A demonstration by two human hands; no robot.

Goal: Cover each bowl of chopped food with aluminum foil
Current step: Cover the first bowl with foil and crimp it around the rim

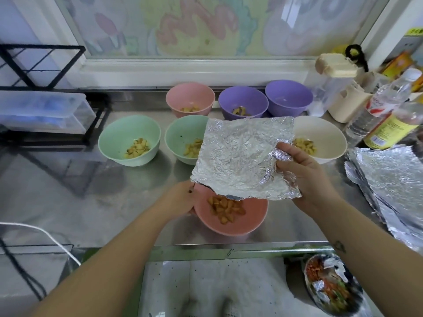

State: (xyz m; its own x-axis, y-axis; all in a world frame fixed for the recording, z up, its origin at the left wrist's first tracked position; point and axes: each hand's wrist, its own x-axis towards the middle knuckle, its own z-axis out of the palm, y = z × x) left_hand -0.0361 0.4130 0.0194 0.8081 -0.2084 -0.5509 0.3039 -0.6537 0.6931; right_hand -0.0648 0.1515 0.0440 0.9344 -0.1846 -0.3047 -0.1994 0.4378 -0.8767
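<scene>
Right hand (306, 172) pinches the crumpled right edge of a light, easily torn foil sheet (240, 156); left hand (183, 199) grips the near pink bowl (256, 216) by its left rim.

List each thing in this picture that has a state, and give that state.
Near pink bowl: uncovered, holds chopped food.
Foil sheet: crumpled, held above that bowl.
Left hand: grips the bowl's edge.
Right hand: pinches the foil sheet.
Six far bowls: uncovered.
Foil stack: lying flat, untouched.
</scene>
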